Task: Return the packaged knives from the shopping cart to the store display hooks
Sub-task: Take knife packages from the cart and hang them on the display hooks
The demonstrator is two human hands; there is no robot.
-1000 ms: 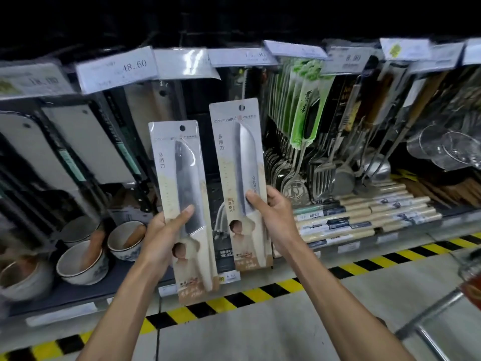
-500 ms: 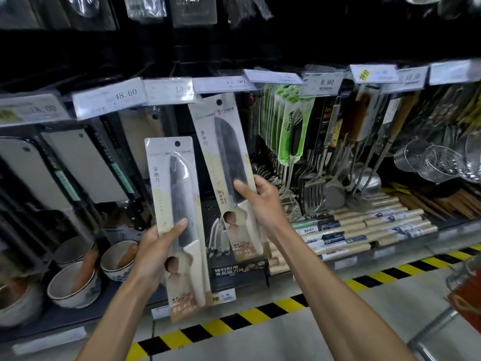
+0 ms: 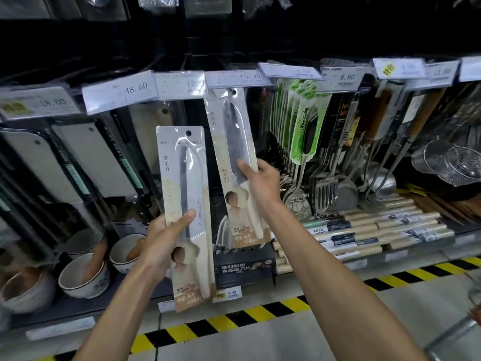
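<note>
Shelving [image 3: 59, 312] hung with kitchenware fills the view, and a person holds a packaged knife up to it in each hand.

The left hand [image 3: 166, 238] grips the left knife pack [image 3: 186, 178] at its lower half. The thumb lies across the clear front and the fingers are curled round the back. This pack stands nearly upright in front of the display, apart from the hooks, with its hanging hole free below the row of price tags.

The right hand [image 3: 263, 183] grips the right knife pack [image 3: 231, 131] about its middle, with the thumb pressed on the front over the blade and the fingers wrapped behind the right edge. This pack is raised higher and leans with its top toward the left. Its hanging hole sits just under the price tag [image 3: 235, 78] marked 15.90. I cannot tell whether the hole is on a hook, because the tag hides the hook's end.

Boxed cleavers [image 3: 86, 157] hang to the left of the packs, with white bowls [image 3: 83, 280] on the shelf below them. A black box [image 3: 244, 269] stands behind the lower ends of the packs. To the right hang green packs [image 3: 302, 121], then metal spatulas [image 3: 325, 188], with rolling pins [image 3: 377, 227] stacked beneath and wire strainers [image 3: 453, 162] farther right. A yellow and black stripe [image 3: 234, 316] runs along the floor at the foot of the shelving.
</note>
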